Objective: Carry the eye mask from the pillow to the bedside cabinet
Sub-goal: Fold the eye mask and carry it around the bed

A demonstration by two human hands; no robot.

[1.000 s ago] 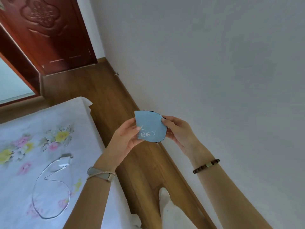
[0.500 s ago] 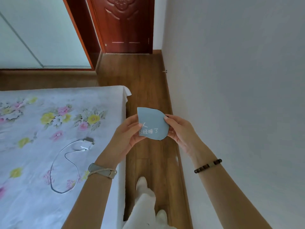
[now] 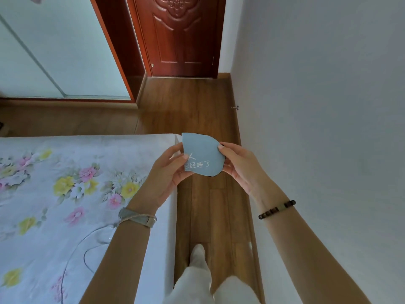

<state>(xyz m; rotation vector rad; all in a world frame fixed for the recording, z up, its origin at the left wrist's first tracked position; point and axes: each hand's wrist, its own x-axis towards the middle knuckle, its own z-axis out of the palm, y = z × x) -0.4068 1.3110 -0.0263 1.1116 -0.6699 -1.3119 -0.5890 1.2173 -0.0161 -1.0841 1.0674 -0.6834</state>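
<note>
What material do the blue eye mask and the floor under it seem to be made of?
The eye mask looks like soft matte fabric: it is folded, without shine, with a dark edge. The floor looks like wood or laminate planks, slightly glossy, with visible grain and seams; which one is unclear.

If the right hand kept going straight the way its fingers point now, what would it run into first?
The right hand points leftward, its fingers already on the eye mask. Beyond the mask, the left hand holding the opposite edge looks like the first thing met, then likely the bed corner; depth is unclear.

Folded blue eye mask [image 3: 202, 155], white lettering, upright
</note>
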